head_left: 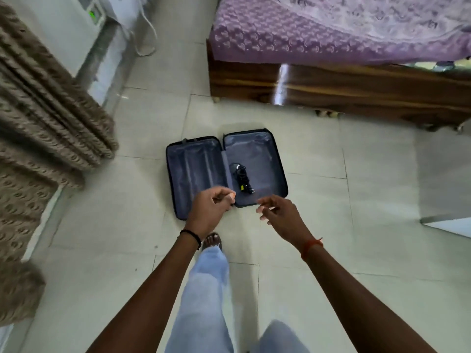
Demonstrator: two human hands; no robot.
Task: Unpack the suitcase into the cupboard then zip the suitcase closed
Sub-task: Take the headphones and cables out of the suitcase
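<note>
A dark blue suitcase (198, 171) lies wide open on the tiled floor, both halves flat with grey lining. A black coiled cable with a plug (242, 178) lies in the right half; the left half holds nothing I can see. My left hand (212, 212) hangs above the suitcase's near edge with fingers loosely curled and holds nothing. My right hand (279, 215) hovers just right of it, over the floor by the near right corner, fingers relaxed and empty. No cupboard shows in this view.
A wooden bed (356, 87) with a purple cover stands beyond the suitcase at the upper right. Brown patterned curtains (38, 128) hang at the left beside a white appliance (76, 34). My leg and sandalled foot (211, 242) stand just behind the suitcase.
</note>
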